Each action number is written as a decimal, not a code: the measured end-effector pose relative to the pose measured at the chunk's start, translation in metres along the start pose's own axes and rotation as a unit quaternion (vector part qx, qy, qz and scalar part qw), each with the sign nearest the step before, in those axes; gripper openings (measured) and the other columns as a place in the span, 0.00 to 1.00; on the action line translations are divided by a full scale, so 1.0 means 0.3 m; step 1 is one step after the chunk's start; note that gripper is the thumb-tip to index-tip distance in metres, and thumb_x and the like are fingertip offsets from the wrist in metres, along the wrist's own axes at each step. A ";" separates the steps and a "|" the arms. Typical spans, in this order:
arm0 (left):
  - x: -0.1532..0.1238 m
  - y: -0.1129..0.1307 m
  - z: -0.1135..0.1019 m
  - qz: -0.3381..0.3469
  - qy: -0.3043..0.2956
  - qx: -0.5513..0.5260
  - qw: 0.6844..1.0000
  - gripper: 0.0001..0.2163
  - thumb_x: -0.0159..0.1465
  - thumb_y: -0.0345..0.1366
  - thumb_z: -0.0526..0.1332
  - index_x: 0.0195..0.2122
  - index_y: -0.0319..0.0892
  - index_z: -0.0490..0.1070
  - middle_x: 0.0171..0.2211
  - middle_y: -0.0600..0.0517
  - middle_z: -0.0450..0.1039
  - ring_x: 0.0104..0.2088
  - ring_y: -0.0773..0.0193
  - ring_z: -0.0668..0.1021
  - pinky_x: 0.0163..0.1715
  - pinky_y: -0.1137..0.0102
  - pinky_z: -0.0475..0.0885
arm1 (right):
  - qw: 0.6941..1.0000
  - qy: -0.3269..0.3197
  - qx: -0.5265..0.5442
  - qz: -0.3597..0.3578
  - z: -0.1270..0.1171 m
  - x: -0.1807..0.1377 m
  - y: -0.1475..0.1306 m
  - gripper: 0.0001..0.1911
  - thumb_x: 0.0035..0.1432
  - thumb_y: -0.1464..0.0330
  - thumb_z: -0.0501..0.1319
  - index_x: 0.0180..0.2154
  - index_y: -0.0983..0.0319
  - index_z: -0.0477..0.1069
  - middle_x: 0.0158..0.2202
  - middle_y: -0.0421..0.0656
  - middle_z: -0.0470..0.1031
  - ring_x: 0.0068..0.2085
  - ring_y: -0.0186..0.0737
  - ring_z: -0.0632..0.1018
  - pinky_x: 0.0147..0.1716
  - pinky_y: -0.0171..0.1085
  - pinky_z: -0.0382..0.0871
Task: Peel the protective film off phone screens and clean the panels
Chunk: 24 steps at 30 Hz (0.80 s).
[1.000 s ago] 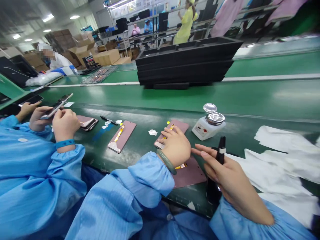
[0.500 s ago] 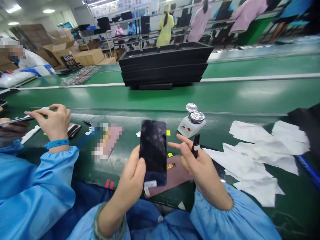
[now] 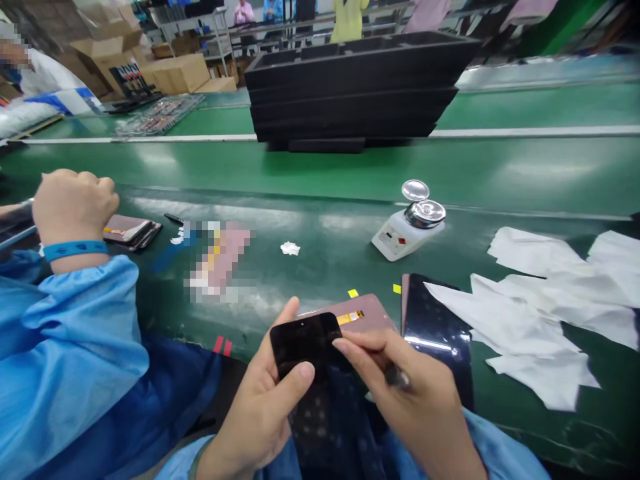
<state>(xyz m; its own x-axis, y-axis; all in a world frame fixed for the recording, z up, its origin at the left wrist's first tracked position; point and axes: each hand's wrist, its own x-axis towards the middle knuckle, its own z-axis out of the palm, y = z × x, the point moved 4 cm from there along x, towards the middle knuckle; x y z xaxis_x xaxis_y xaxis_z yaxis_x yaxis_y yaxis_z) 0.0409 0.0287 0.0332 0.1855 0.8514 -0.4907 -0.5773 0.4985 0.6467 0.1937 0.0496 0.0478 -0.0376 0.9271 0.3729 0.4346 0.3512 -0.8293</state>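
Note:
My left hand (image 3: 270, 393) is closed round a black smartphone screen (image 3: 310, 337), thumb across its front and fingers behind. The screen is tilted, with pale smudges on its lower part. At its upper right corner my right hand (image 3: 405, 387) pinches thumb and forefinger together; whether a thin film is between them I cannot tell. A black pen-like tool (image 3: 399, 379) is tucked in the same hand, mostly hidden by the fingers. Behind the screen lies a pinkish panel (image 3: 367, 308) with a yellow flex strip. A dark glossy panel (image 3: 437, 333) lies right of my right hand.
A white pump bottle (image 3: 407, 233) stands with its lid up. White wipes (image 3: 540, 307) are spread at the right. Stacked black trays (image 3: 350, 93) stand at the back. At the left are a co-worker's hand (image 3: 75, 210) and blue sleeve, beside stacked panels (image 3: 133, 230).
The screen has come down towards me and tilted back. My right hand has moved from beside it to its upper right corner, fingers now pinched. The co-worker's hand has shifted left.

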 end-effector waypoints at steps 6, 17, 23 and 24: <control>-0.037 -0.005 0.011 0.003 -0.007 -0.031 0.999 0.23 0.60 0.31 0.66 0.55 0.59 0.70 0.47 0.51 0.78 0.50 0.61 0.77 0.49 0.72 0.70 | 0.983 -0.074 0.003 -0.170 -0.026 -0.019 -0.048 0.11 0.61 0.79 0.58 0.43 0.60 0.70 0.34 0.42 0.79 0.33 0.35 0.81 0.33 0.31 0.75; -0.036 0.006 0.007 -0.001 0.028 -0.041 0.999 0.21 0.59 0.30 0.66 0.53 0.55 0.73 0.48 0.51 0.78 0.54 0.57 0.74 0.58 0.64 0.64 | 0.981 -0.119 0.031 -0.154 -0.003 -0.005 -0.018 0.06 0.61 0.74 0.60 0.39 0.59 0.72 0.36 0.42 0.79 0.34 0.33 0.81 0.33 0.28 0.74; -0.052 0.008 -0.012 -0.008 0.056 -0.002 0.998 0.26 0.58 0.32 0.68 0.57 0.53 0.68 0.50 0.50 0.77 0.51 0.58 0.76 0.52 0.69 0.68 | 0.983 -0.108 0.064 -0.136 0.004 -0.014 -0.006 0.07 0.60 0.74 0.61 0.40 0.58 0.73 0.34 0.41 0.79 0.31 0.33 0.80 0.31 0.28 0.74; -0.053 0.008 -0.013 -0.009 0.055 0.000 0.998 0.26 0.58 0.33 0.68 0.57 0.53 0.68 0.51 0.50 0.77 0.52 0.58 0.76 0.52 0.69 0.68 | 0.983 -0.109 0.067 -0.135 0.005 -0.014 -0.006 0.07 0.59 0.74 0.62 0.40 0.58 0.73 0.34 0.41 0.79 0.31 0.33 0.81 0.31 0.28 0.75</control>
<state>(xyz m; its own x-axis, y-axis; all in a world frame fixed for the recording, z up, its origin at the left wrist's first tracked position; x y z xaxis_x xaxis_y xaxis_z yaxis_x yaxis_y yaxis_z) 0.0336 0.0158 0.0404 0.1077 0.8190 -0.5636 -0.5746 0.5139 0.6370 0.1917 0.0452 0.0472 -0.3338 0.7990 0.5001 0.2603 0.5881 -0.7658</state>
